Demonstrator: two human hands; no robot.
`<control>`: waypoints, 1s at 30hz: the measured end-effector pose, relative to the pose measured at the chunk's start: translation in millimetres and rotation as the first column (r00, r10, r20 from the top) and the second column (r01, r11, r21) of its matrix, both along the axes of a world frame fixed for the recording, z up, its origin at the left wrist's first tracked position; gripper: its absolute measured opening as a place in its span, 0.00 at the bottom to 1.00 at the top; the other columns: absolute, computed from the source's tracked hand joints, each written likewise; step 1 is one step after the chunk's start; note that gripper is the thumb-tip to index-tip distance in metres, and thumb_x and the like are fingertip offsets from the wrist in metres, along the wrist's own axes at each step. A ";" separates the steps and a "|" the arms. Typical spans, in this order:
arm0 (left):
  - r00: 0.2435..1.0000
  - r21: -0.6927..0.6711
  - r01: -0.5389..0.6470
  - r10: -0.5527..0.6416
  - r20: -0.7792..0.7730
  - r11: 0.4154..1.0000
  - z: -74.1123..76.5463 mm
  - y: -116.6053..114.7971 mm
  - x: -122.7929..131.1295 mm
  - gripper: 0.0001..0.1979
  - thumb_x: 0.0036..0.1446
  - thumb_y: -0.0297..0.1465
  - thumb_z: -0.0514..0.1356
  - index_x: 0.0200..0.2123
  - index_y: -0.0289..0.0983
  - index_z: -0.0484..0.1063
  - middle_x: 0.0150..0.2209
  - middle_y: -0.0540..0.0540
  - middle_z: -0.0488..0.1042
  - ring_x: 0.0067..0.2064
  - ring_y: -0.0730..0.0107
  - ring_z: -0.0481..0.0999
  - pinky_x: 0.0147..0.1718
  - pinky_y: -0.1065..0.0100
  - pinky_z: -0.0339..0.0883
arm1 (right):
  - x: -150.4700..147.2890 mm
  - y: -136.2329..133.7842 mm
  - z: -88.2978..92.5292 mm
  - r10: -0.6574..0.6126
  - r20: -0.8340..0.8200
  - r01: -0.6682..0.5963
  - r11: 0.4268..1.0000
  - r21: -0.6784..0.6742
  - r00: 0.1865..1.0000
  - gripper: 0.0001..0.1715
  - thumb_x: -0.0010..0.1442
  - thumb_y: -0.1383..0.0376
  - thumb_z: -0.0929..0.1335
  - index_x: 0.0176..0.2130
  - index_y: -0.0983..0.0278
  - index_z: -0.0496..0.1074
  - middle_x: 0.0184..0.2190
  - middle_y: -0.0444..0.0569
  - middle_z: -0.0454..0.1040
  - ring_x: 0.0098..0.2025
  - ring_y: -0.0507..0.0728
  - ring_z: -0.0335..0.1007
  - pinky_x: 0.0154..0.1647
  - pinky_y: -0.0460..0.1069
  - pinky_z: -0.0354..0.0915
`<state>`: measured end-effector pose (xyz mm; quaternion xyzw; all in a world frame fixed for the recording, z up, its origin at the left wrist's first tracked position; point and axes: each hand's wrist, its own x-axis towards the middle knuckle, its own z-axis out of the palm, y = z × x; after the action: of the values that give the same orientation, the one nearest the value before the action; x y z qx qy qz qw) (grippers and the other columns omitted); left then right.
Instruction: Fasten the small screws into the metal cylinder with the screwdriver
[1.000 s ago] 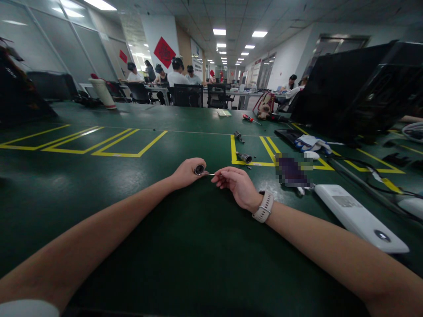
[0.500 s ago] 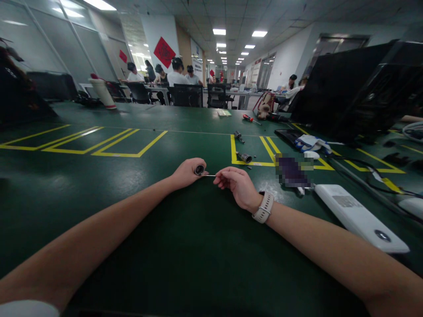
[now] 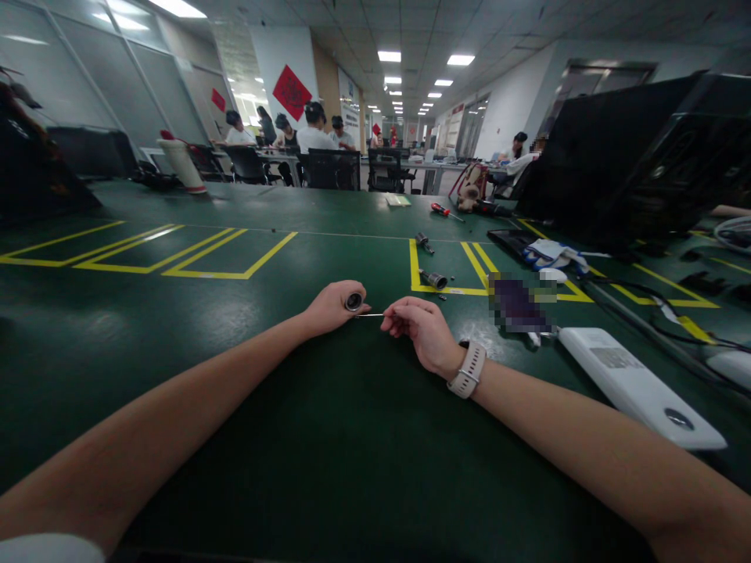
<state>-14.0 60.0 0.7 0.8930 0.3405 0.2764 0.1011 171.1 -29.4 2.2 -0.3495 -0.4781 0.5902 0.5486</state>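
Far left: cream cylindrical container, red on top, on smooth semi-gloss green tabletop. Flat yellow tape marks open-sided boxes. Left hand is wrapped around a hollow metal cylinder at mid-table, open end toward camera; the curled fingers hide most of its body. Rim gray, thin, round; bore dark, inner detail too small to read. Thin metal rod, straight, shiny, spans the gap between the hands, just below the rim; can't tell if its left end touches the cylinder. Right hand pinches the rod, fingers covering its right end. Pale perforated watch strap on that wrist. Just beyond: two dark metal fittings, round heads, narrower stems, tiny bits nearby. Behind them, red-handled screwdriver. Further right: pixelated phone, white-and-blue fabric bundle, cables, white rounded-edge power bank near the right forearm. Black boxy equipment blocks the view upper right.
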 end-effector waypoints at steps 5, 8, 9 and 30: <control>0.999 -0.020 0.016 -0.015 0.031 1.000 -0.6 -0.8 0.1 0.12 0.50 0.36 0.61 0.24 0.36 0.64 0.24 0.53 0.64 0.26 0.75 0.63 0.26 0.72 0.56 | -1.5 -1.4 1.4 -0.021 0.032 0.021 1.000 0.003 0.999 0.07 0.50 0.66 0.66 0.23 0.64 0.73 0.20 0.45 0.73 0.24 0.51 0.64 0.28 0.48 0.58; 0.998 -0.034 0.031 -0.029 0.046 0.999 -0.4 -1.7 0.3 0.12 0.50 0.37 0.61 0.24 0.35 0.64 0.23 0.53 0.64 0.25 0.75 0.63 0.25 0.72 0.56 | -1.8 -1.0 1.0 -0.028 0.029 0.028 1.000 0.007 0.999 0.07 0.49 0.66 0.66 0.23 0.64 0.73 0.20 0.45 0.73 0.24 0.51 0.65 0.28 0.48 0.58; 0.998 -0.039 0.036 -0.034 0.047 0.999 -0.2 -1.9 0.4 0.12 0.50 0.37 0.62 0.24 0.35 0.64 0.23 0.53 0.64 0.25 0.75 0.63 0.25 0.72 0.56 | -1.9 -0.7 0.6 -0.031 0.027 0.031 0.999 0.009 0.999 0.07 0.49 0.66 0.66 0.23 0.64 0.73 0.20 0.45 0.73 0.24 0.51 0.65 0.28 0.47 0.59; 0.999 -0.064 0.033 -0.031 0.024 0.997 4.1 -3.8 0.4 0.14 0.47 0.40 0.63 0.25 0.35 0.65 0.24 0.53 0.65 0.26 0.74 0.64 0.25 0.72 0.57 | -0.9 1.8 -3.7 -0.097 -0.015 0.098 0.992 0.084 0.995 0.08 0.50 0.66 0.65 0.23 0.65 0.72 0.20 0.44 0.72 0.23 0.51 0.65 0.26 0.47 0.59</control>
<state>-13.6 56.3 4.8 0.8914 0.3337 0.2739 0.1379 170.2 -27.6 -1.4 -0.3458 -0.4820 0.5439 0.5935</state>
